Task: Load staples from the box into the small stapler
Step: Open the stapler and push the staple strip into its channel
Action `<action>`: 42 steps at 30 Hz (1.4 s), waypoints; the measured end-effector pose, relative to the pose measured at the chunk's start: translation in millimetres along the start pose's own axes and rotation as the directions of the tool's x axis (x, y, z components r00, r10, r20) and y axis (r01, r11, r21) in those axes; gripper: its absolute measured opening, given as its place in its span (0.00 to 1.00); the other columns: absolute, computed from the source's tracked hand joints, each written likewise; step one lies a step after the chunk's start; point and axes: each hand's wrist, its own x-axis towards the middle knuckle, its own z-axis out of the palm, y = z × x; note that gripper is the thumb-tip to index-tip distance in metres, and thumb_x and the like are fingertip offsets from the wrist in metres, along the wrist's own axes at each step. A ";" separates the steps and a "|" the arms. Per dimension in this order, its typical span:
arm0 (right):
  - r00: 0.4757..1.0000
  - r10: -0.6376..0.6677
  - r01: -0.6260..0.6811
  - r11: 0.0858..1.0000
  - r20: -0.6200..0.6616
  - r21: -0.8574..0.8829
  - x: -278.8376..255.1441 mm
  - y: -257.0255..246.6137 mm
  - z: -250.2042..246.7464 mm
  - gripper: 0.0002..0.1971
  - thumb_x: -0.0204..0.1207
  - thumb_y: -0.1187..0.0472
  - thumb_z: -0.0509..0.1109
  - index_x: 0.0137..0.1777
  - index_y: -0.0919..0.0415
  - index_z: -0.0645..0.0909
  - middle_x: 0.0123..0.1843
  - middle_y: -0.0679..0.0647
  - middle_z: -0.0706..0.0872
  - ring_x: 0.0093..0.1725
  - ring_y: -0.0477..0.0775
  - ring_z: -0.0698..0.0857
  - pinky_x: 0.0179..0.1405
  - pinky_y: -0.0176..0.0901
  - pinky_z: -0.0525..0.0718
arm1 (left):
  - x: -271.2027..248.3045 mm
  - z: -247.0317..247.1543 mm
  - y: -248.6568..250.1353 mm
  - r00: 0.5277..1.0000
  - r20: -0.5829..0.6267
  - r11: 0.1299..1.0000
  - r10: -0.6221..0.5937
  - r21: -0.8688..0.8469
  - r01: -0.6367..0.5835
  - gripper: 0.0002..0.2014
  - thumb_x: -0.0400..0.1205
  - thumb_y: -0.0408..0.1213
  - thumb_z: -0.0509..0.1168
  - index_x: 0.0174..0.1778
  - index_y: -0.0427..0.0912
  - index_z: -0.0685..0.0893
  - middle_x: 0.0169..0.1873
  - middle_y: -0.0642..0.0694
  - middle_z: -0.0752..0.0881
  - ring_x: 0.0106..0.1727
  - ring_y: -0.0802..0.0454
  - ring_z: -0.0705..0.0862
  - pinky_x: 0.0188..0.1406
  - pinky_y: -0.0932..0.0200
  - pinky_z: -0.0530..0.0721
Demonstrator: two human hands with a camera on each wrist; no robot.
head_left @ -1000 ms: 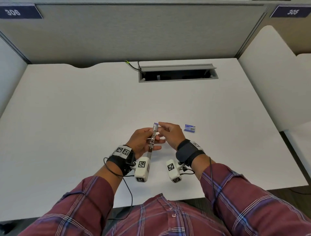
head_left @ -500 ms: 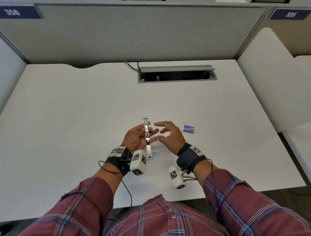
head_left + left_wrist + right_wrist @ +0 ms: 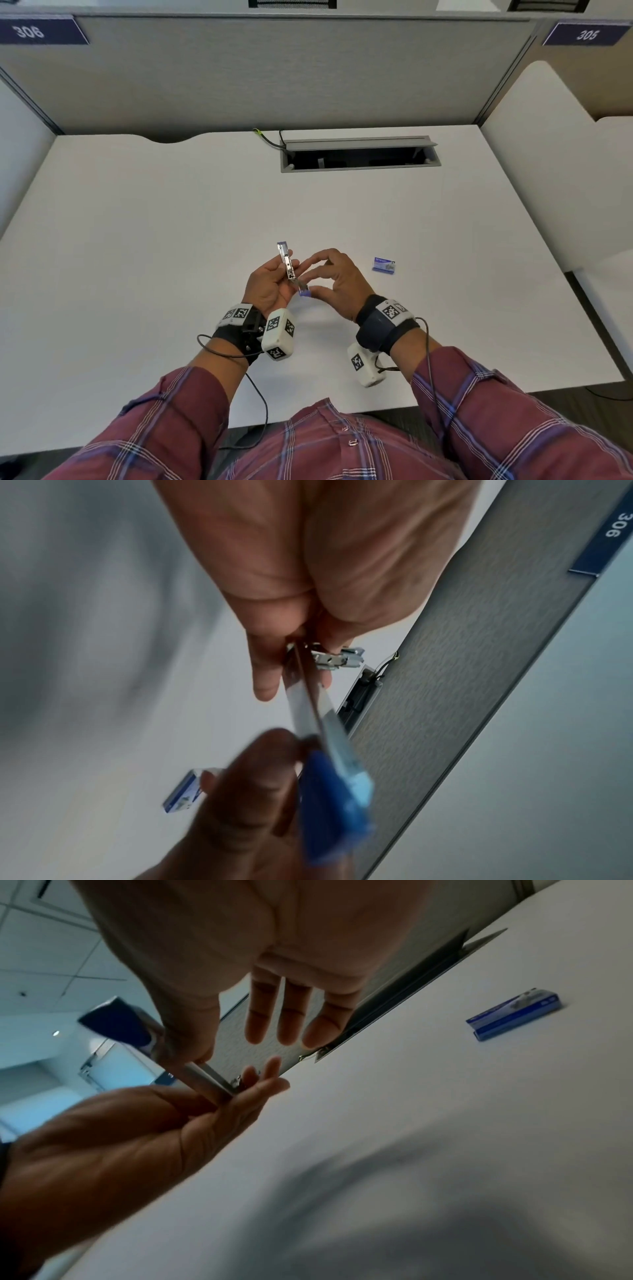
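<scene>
The small stapler (image 3: 286, 263) is held swung open above the white table (image 3: 171, 240), its metal staple channel pointing away from me. My left hand (image 3: 272, 284) grips it at the hinge (image 3: 322, 657). Its other arm runs back to a blue end (image 3: 305, 292). My right hand (image 3: 337, 277) pinches that arm between thumb (image 3: 192, 1042) and forefinger, the other fingers (image 3: 294, 1015) straight. The blue staple box (image 3: 384, 265) lies on the table right of my hands, untouched; it also shows in the wrist views (image 3: 514, 1012) (image 3: 183, 794).
An open grey cable hatch (image 3: 359, 154) with a cable sits at the table's back edge, below a grey partition (image 3: 274, 75). White side panels (image 3: 548, 154) close the desk on the right. The front edge lies just under my forearms.
Half a second ago the stapler lay spread out straight in my left hand and my right hand hovered open beside it. Now my right hand holds the blue-ended arm, which is angled to the channel.
</scene>
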 end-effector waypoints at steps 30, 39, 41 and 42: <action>0.855 0.508 -0.415 0.553 0.102 0.723 5.2 17.0 -2.0 0.12 0.85 0.56 0.71 0.53 0.67 0.88 0.40 0.56 0.90 0.39 0.54 0.88 0.39 0.47 0.88 | -11.0 6.3 -26.1 0.943 0.256 0.933 -0.212 0.341 0.117 0.16 0.90 0.30 0.62 0.70 0.28 0.86 0.63 0.28 0.90 0.67 0.29 0.90 0.73 0.35 0.82; 0.811 0.584 -0.441 0.582 0.026 0.684 7.6 24.1 3.7 0.13 0.79 0.60 0.78 0.52 0.72 0.90 0.40 0.56 0.94 0.39 0.53 0.92 0.39 0.46 0.90 | -9.3 0.8 -32.9 0.938 0.287 0.913 -0.194 0.402 0.066 0.17 0.86 0.20 0.65 0.71 0.30 0.85 0.64 0.28 0.91 0.67 0.33 0.91 0.72 0.40 0.86; 0.804 0.593 -0.442 0.563 0.030 0.698 7.3 20.8 5.4 0.14 0.79 0.59 0.78 0.52 0.73 0.88 0.40 0.58 0.92 0.38 0.55 0.91 0.38 0.47 0.91 | -7.0 -1.1 -32.5 0.948 0.263 0.913 -0.178 0.405 0.059 0.15 0.86 0.20 0.66 0.68 0.29 0.86 0.62 0.27 0.91 0.63 0.34 0.92 0.70 0.41 0.87; 0.799 0.601 -0.444 0.567 0.020 0.694 7.2 19.4 6.7 0.13 0.78 0.59 0.79 0.51 0.72 0.88 0.40 0.58 0.92 0.38 0.54 0.90 0.38 0.46 0.91 | -5.9 -1.8 -32.7 0.953 0.248 0.912 -0.173 0.406 0.059 0.14 0.86 0.21 0.67 0.67 0.28 0.86 0.62 0.26 0.91 0.62 0.34 0.93 0.69 0.42 0.88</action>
